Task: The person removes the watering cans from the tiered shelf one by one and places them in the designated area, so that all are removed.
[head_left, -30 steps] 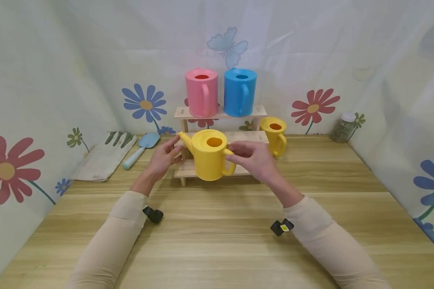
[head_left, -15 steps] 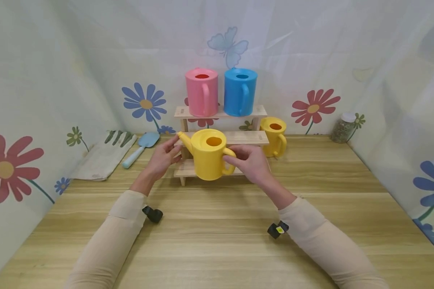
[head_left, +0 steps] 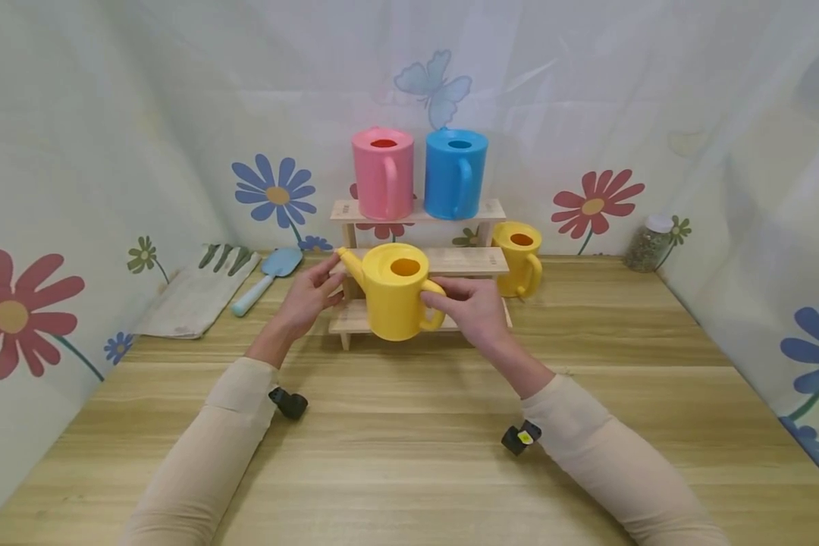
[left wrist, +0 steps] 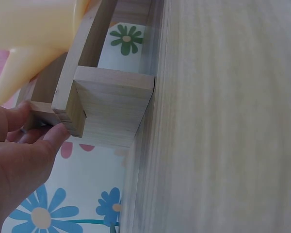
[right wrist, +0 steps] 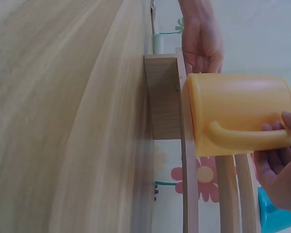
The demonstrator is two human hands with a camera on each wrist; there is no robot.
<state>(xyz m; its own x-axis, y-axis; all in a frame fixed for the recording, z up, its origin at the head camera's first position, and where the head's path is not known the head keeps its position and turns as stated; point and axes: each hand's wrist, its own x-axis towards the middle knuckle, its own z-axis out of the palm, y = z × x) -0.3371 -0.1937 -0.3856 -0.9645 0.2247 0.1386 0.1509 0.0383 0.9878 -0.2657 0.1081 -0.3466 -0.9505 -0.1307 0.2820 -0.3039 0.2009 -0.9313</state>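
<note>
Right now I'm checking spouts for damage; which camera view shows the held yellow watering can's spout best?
The head view: it shows the yellow watering can's spout at full length. The left wrist view has it closer, but its end is out of sight; the right wrist view shows body and handle, no spout.

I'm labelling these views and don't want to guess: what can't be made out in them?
Head view: the spouts of the pink watering can and blue watering can, mostly behind their own bodies.
Head view: one side of the rear yellow watering can, hidden by the wooden shelf.
Head view: contents of the lidded jar, too small to identify.
Left wrist view: whether the left hand touches the spout of the front yellow watering can; hand and left edge hide the tip.
</note>
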